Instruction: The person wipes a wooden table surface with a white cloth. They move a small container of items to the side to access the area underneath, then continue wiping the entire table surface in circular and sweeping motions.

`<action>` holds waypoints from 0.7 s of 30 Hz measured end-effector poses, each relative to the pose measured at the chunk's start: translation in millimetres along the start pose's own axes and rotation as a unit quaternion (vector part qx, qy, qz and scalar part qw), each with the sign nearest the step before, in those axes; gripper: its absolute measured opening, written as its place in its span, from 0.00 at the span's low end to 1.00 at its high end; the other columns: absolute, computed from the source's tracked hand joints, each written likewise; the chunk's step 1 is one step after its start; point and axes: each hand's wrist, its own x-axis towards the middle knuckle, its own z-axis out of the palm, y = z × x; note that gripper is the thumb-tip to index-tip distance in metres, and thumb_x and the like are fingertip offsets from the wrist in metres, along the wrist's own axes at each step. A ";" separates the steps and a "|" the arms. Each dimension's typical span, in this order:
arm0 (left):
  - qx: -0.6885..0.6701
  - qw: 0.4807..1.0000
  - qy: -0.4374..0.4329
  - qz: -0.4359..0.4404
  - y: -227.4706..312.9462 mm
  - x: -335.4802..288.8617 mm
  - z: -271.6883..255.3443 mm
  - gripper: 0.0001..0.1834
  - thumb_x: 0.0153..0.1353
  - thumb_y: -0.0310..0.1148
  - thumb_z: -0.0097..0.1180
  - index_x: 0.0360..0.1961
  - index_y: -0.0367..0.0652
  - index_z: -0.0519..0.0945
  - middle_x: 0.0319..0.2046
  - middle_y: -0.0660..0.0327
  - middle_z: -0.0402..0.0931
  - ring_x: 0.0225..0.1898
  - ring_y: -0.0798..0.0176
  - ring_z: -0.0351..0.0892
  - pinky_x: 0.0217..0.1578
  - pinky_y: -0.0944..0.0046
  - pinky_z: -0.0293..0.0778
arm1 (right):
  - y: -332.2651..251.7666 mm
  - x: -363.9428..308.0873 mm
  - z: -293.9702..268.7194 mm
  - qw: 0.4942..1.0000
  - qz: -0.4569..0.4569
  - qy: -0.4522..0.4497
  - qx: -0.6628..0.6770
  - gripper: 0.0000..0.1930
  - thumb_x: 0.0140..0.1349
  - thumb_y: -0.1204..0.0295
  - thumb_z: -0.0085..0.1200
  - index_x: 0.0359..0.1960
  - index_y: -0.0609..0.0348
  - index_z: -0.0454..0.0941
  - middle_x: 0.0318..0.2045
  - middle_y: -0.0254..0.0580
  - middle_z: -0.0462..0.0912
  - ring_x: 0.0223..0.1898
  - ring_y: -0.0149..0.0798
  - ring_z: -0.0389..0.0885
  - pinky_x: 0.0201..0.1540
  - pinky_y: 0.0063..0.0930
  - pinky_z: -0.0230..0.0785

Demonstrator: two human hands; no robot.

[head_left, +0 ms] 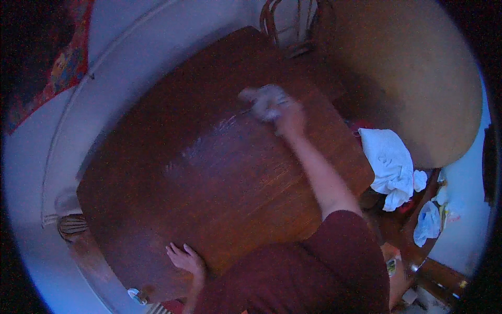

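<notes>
A large dark brown wooden table (209, 172) lies under both arms. My right arm stretches across it, and my right hand (289, 116) is closed on a pale, crumpled cloth (269, 102) pressed to the tabletop toward the far side. The cloth and fingers are slightly blurred. From the cloth, a whitish, streaky smear (209, 138) runs down and left across the wood. My left hand (187, 259) rests flat near the table's near edge, fingers apart, holding nothing.
A wooden chair (295, 26) stands beyond the far corner. White fabric (387, 162) hangs right of the table, with a pale plastic bag (428, 224) on furniture farther right. A small white and blue item (137, 296) lies at the near left corner. A large tan panel (413, 78) rises behind.
</notes>
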 end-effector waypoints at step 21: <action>0.009 1.000 -0.015 -0.010 6.2 -2.7 7.0 0.29 0.64 0.44 0.41 0.62 0.39 0.59 0.64 0.45 0.53 0.63 0.42 0.52 0.60 0.44 0.50 | 46.4 65.8 -11.5 0.985 -0.045 0.159 -0.041 0.13 0.52 0.65 0.54 0.40 0.49 0.80 0.42 0.46 0.77 0.41 0.49 0.76 0.43 0.39 0.72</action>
